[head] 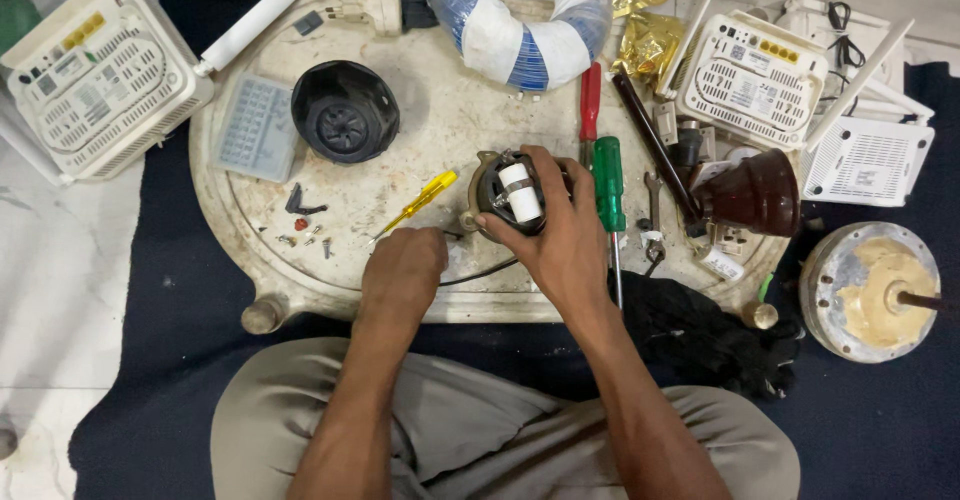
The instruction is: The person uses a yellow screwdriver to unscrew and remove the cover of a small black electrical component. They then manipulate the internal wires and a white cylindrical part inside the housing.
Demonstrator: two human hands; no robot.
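Observation:
My right hand point(565, 235) grips a small round motor part point(508, 195) with a white cylinder on top, holding it on the worn oval board point(440, 110). My left hand point(403, 272) rests closed on the board just left of it, over a thin black wire point(480, 274); whether it pinches the wire is hidden. A yellow screwdriver point(420, 203) lies just above my left hand. A green-handled screwdriver point(608, 185) and a red-handled one point(590, 100) lie right of the motor part.
A black round housing point(345, 112), a clear parts box point(258, 127) and loose screws point(305, 235) lie left. White router boxes point(100, 80) point(755, 75) flank the board. A blue-white coil point(520, 15), brown dome point(752, 197), black cloth point(705, 330) and metal disc point(872, 290) lie around.

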